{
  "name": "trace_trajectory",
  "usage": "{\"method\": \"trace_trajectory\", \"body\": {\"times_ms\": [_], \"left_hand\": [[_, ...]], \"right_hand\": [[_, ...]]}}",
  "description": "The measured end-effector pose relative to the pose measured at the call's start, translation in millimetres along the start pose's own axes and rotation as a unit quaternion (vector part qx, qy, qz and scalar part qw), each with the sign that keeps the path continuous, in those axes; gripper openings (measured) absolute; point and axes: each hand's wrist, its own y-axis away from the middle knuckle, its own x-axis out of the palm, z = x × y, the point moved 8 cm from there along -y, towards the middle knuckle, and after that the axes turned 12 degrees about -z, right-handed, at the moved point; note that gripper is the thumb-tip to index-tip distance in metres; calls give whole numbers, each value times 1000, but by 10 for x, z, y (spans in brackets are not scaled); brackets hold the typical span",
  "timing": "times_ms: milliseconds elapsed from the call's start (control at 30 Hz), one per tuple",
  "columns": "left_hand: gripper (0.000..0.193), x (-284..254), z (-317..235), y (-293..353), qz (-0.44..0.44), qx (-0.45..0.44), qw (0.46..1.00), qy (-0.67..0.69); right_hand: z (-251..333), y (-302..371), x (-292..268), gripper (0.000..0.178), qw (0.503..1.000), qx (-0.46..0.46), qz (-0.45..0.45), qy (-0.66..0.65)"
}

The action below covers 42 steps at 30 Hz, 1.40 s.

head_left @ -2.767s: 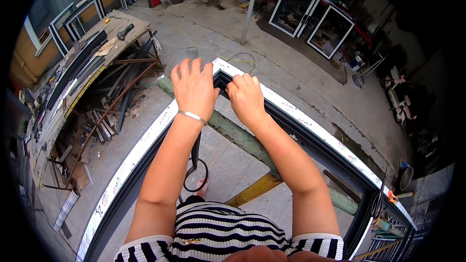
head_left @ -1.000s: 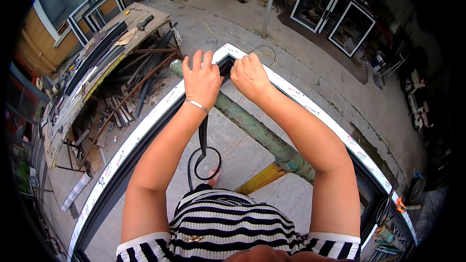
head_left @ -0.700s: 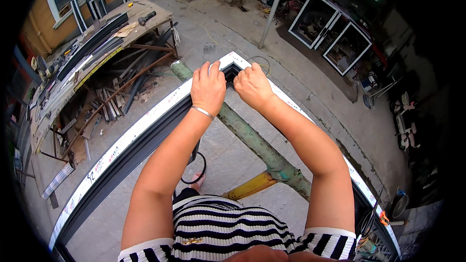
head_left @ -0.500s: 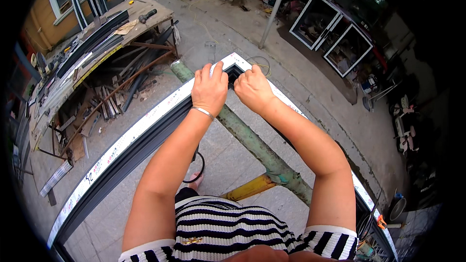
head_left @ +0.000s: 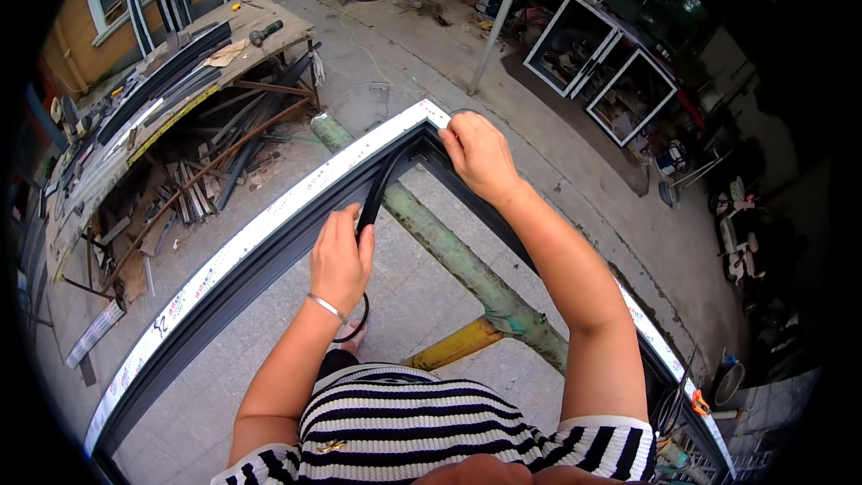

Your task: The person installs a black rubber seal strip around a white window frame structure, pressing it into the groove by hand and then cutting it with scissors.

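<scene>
A large frame (head_left: pixel 310 181) with white printed film on its top face and dark grooved inner sides spans the view, its corner pointing away from me. From that corner a black flexible sealing strip (head_left: pixel 381 187) runs down to my left hand (head_left: pixel 339 256), closed on it between thumb and fingers. The strip's loose end curls below the hand. Just right of the corner, my right hand (head_left: pixel 480 154) has its fingers curled over the frame bar, with the thumb at the inner edge. Whether those fingertips also touch the strip is hidden.
Below the frame a green pipe (head_left: pixel 449 247) joins a yellow pipe (head_left: pixel 453 344). A cluttered workbench (head_left: pixel 285 22) stands at far left. Black-and-white frames (head_left: pixel 633 94) lie beyond a pole (head_left: pixel 498 22) at far right. An orange-handled tool (head_left: pixel 699 402) sits by the right bar.
My left hand has left the corner and come down toward me, drawing the strip out to view. My right hand has shifted slightly right along the frame.
</scene>
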Motion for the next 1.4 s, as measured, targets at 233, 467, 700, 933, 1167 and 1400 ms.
{"method": "trace_trajectory", "body": {"times_ms": [233,467,700,933,1167,1400], "left_hand": [[41,444,-60,-197,116,9,975,-191],[25,500,-51,-317,82,1,991,-106],[34,614,102,-480,156,-138,975,-77],[37,769,-75,-697,102,-27,961,-255],[32,871,-191,-691,66,-10,964,-257],[32,1061,-261,-740,70,31,960,-269]], "right_hand": [[338,248,-132,16,997,65,-26,27],[-286,334,-274,70,941,199,226,155],[-558,432,10,70,907,210,366,-6],[-586,456,27,57,901,247,330,-135],[-620,499,-4,52,892,261,341,-141],[-613,515,18,55,900,256,330,-128]]}}
